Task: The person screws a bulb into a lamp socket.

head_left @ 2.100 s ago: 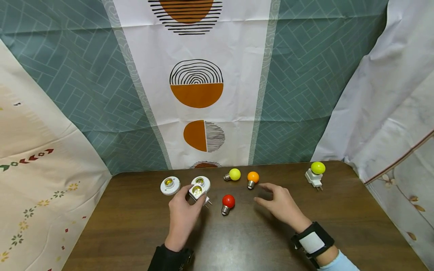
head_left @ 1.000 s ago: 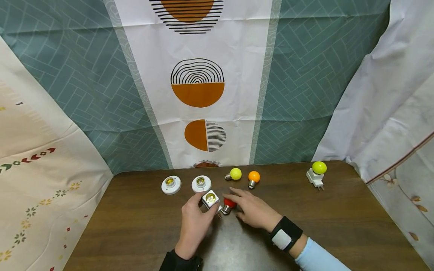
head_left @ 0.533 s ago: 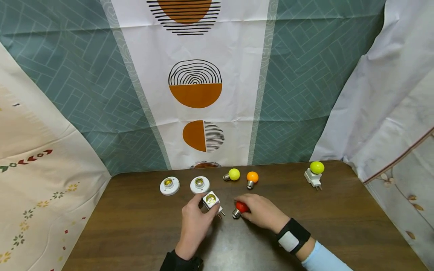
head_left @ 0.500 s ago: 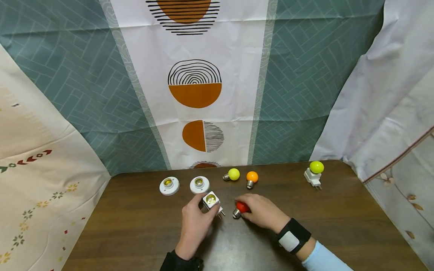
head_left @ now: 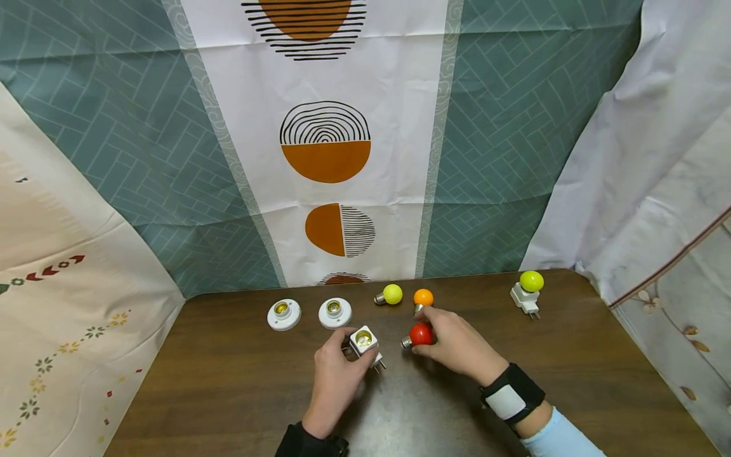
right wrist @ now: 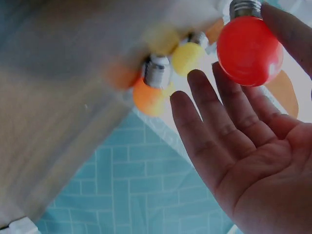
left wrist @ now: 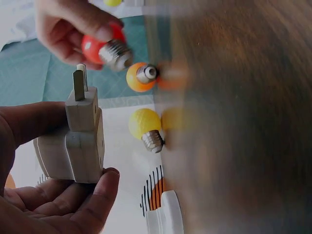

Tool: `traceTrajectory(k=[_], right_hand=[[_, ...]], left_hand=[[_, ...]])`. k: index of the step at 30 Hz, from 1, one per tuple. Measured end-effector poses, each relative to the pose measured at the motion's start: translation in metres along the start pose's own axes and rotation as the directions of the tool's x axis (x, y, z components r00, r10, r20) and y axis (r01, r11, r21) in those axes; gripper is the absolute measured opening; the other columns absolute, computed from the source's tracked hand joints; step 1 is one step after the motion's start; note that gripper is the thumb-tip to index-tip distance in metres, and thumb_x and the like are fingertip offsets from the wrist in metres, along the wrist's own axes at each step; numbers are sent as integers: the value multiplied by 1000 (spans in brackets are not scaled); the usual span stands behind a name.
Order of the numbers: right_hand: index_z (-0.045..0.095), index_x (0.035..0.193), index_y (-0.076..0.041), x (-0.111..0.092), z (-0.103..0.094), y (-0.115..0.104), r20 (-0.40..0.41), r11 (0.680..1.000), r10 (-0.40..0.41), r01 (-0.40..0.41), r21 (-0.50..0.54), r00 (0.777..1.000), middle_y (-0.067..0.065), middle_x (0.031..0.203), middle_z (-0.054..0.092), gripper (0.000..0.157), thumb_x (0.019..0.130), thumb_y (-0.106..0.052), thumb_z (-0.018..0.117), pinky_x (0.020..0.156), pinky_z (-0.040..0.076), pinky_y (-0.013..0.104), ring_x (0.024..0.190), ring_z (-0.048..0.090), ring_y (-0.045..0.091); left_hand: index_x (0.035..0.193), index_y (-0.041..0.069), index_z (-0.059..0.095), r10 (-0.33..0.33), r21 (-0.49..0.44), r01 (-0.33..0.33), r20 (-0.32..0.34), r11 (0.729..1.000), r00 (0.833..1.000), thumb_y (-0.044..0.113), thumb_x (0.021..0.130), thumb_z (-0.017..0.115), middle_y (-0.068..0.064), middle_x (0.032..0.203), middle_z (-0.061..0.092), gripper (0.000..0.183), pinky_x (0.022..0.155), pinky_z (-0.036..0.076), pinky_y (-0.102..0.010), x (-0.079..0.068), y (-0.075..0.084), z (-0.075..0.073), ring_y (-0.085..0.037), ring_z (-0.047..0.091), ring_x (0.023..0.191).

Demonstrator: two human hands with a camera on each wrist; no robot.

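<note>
My left hand (head_left: 339, 374) grips a white plug-in bulb socket (head_left: 364, 341) between thumb and fingers. Its round opening faces up in the head view, and its metal prongs point away from the palm. To the right, my right hand (head_left: 459, 346) pinches a red light bulb (head_left: 421, 334) by its globe, the metal screw base pointing left toward the socket. Bulb and socket are apart. In the right wrist view, the red bulb (right wrist: 249, 51) sits between the thumb and a finger, while the other fingers (right wrist: 195, 131) extend loosely.
Behind the hands lie a yellow bulb (head_left: 392, 294) and an orange bulb (head_left: 423, 298), the latter's base partly covered by my right hand. Two round white lamp holders (head_left: 283, 315) stand at the back left. A yellow-green bulb (head_left: 532, 281) sits in another plug-in socket (head_left: 524, 299) at the right.
My left hand has carried the socket rightward, away from the round holders. My right hand reached the red bulb, took hold of it, then lifted it and moved it to the right.
</note>
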State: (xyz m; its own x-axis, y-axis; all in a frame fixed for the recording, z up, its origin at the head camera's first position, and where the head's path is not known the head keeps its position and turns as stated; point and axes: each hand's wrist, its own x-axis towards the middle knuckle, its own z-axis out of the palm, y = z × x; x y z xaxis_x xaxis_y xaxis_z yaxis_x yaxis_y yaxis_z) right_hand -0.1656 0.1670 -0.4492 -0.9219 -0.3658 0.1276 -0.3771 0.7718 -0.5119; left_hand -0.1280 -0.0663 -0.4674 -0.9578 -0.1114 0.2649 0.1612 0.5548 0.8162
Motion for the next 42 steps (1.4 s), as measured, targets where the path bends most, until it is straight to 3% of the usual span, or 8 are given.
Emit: traceTrajectory(k=[6, 12, 20, 26, 33, 42], right_hand=[[58, 102, -22, -1, -13, -2, -109, 999, 18, -13, 42, 994, -15, 89, 55, 44, 71, -47, 77, 68, 46, 21, 79, 53, 6], [60, 110, -19, -2, -21, -6, -197, 998, 3, 10, 63, 980, -14, 95, 56, 48, 76, -51, 71, 72, 48, 24, 81, 53, 6], [56, 125, -18, -3, -26, -12, -277, 992, -40, 72, 105, 960, -9, 114, 55, 50, 81, -36, 71, 75, 47, 22, 93, 51, 4], [50, 126, -17, -3, -29, -16, -322, 973, -30, 101, 207, 946, -6, 112, 56, 57, 76, -24, 76, 70, 50, 26, 91, 53, 6], [54, 117, -20, -4, -31, -22, -342, 945, -28, 137, 297, 939, -9, 107, 58, 55, 69, -17, 81, 73, 50, 28, 89, 57, 6], [60, 112, -21, -8, -27, -35, -283, 894, -157, 258, 366, 946, -11, 111, 58, 51, 67, -6, 80, 78, 49, 30, 93, 58, 7]], left_hand=[[99, 11, 62, -40, -77, 43, 48, 996, 998, 27, 68, 81, 1, 86, 64, 40, 62, 49, -22, -2, 3, 6, -8, 61, 74], [98, 9, 62, -43, -138, 53, 74, 989, 996, 28, 68, 81, -3, 88, 64, 41, 63, 49, -22, -4, 5, 10, -8, 62, 75], [98, 18, 64, 21, -99, -14, 68, 995, 997, 24, 69, 80, 3, 92, 63, 34, 69, 50, -25, -6, 10, 16, -10, 61, 80], [99, 17, 63, 40, -110, -32, 75, 993, 996, 25, 69, 80, 4, 93, 63, 36, 69, 50, -25, -7, 12, 21, -8, 61, 80], [100, 14, 61, 3, -144, 12, 101, 990, 995, 25, 69, 81, 0, 94, 62, 38, 69, 49, -23, -7, 16, 25, -9, 61, 81], [99, 15, 61, 14, -138, 3, 119, 990, 993, 24, 69, 80, 2, 93, 63, 37, 71, 50, -27, -8, 19, 28, -10, 61, 81]])
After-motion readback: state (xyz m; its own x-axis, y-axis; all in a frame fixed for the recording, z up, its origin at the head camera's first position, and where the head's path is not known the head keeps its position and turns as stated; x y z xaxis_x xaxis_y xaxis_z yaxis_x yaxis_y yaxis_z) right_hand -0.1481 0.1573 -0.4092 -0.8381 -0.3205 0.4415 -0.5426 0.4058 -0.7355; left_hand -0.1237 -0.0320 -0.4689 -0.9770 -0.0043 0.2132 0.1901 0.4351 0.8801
